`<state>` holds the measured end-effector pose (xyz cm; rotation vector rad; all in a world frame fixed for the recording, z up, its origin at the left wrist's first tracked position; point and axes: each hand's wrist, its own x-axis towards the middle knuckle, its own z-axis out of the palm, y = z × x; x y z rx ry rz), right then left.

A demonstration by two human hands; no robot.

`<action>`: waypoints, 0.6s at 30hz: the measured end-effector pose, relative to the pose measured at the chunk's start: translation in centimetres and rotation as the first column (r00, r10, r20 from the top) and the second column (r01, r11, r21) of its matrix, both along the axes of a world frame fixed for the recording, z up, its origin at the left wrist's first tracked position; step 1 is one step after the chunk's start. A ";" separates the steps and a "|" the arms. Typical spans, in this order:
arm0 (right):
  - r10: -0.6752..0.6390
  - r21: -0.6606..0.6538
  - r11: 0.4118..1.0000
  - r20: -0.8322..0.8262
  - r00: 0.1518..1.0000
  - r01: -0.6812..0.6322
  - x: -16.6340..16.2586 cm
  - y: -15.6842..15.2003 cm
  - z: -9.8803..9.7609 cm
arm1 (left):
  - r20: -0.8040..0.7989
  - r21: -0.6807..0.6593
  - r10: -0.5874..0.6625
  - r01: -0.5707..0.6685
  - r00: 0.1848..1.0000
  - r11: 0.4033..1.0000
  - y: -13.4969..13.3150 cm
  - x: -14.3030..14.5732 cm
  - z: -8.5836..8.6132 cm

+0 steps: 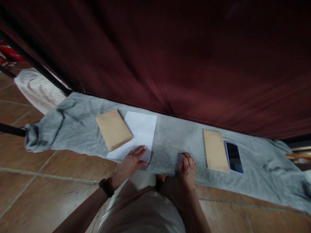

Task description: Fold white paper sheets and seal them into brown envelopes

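Note:
My left hand (133, 159) lies flat, fingers stretched out, on the near edge of a stack of white paper (142, 126). A dark watch (106, 187) is on that wrist. Over the left part of the paper lies a tilted stack of brown envelopes (113, 129). My right hand (188, 167) rests on the grey cloth (167, 145), its fingers curled in and nothing visible in them. To the right of that hand, apart from it, is another brown envelope or small pile of them (215, 150).
A phone (234, 157) with a dark screen lies just right of the right-hand envelope. Behind the cloth-covered surface hangs a dark red curtain (155, 64). Dark metal bars (36, 61) and a striped cloth (40, 89) are at the left. Brown floor tiles (55, 194) show below.

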<state>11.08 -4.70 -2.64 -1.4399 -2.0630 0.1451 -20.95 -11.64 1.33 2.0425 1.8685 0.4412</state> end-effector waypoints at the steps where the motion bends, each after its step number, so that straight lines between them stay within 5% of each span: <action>1: -0.001 0.000 1.000 0.000 1.000 0.001 0.0 0.0 0.0 | 0.022 -0.007 0.004 -0.004 1.000 1.000 0.1 -0.2 0.1; 10: -0.007 -0.006 1.000 0.003 1.000 0.007 0.0 0.0 0.0 | 0.171 -0.047 0.056 -0.049 0.984 0.998 0.5 -0.9 0.5; 18: 0.000 0.030 1.000 0.012 1.000 0.000 0.0 0.0 -0.1 | 0.094 -0.078 0.018 -0.011 0.995 0.997 0.4 -0.6 1.2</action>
